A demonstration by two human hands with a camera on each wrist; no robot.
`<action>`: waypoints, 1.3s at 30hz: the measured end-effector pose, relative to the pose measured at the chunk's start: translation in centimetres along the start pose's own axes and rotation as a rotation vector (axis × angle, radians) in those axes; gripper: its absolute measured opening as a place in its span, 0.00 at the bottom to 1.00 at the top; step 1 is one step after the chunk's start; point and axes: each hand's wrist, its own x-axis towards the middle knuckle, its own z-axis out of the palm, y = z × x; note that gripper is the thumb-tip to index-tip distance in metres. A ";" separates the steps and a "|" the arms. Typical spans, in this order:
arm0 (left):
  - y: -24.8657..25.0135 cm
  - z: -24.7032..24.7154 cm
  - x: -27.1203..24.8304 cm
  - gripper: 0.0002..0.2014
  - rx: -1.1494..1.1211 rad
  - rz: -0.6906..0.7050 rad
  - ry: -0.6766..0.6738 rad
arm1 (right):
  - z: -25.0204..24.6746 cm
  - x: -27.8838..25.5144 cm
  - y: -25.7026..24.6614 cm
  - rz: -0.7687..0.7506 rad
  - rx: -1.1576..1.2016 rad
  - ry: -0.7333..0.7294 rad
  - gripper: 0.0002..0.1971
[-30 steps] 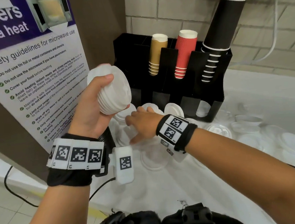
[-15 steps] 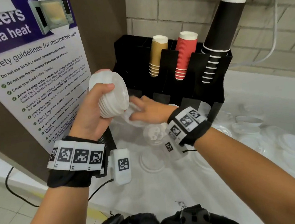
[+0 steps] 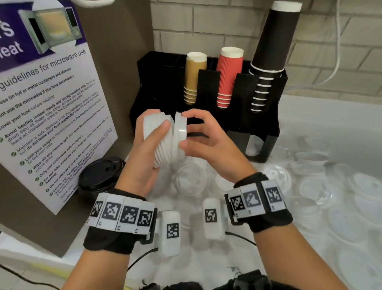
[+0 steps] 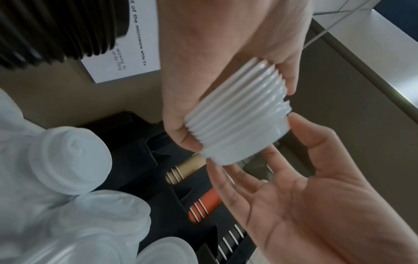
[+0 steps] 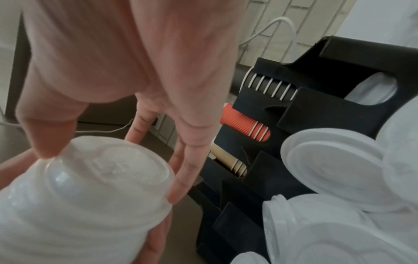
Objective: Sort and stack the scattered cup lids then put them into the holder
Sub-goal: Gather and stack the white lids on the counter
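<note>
My left hand [image 3: 150, 148] grips a stack of several white cup lids [image 3: 161, 138] held on its side in front of the black holder [image 3: 205, 84]. My right hand [image 3: 190, 132] pinches one more white lid [image 3: 180, 132] by its rim, thumb below and fingers above, and holds it against the stack's right end. In the left wrist view the stack [image 4: 237, 110] lies across the left hand [image 4: 203, 71], with the right hand [image 4: 305, 187] cupped under the end lid [image 4: 244, 148]. The right wrist view has the right hand [image 5: 113, 62] on the top lid [image 5: 108, 169].
Many loose white and clear lids [image 3: 312, 158] lie scattered over the white counter on the right. The holder carries tan cups [image 3: 194, 78], red cups [image 3: 228, 75] and black cups [image 3: 269, 54]. A pile of black lids [image 3: 101, 174] sits by the poster [image 3: 34, 111].
My right hand picked a white lid off the counter and brought it up to the end of the stack. My left hand lowered and tilted the stack to meet it.
</note>
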 end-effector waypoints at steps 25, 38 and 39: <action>3.7 -0.6 0.7 0.24 -0.019 0.096 0.206 | 0.7 8.7 0.6 0.094 -0.430 -0.093 0.17; 5.5 -1.7 0.4 0.27 -0.057 0.105 0.190 | 7.4 15.1 7.0 0.079 -1.548 -0.754 0.49; 5.5 -1.8 0.4 0.27 -0.061 0.106 0.188 | 7.2 14.9 6.6 0.082 -1.512 -0.721 0.48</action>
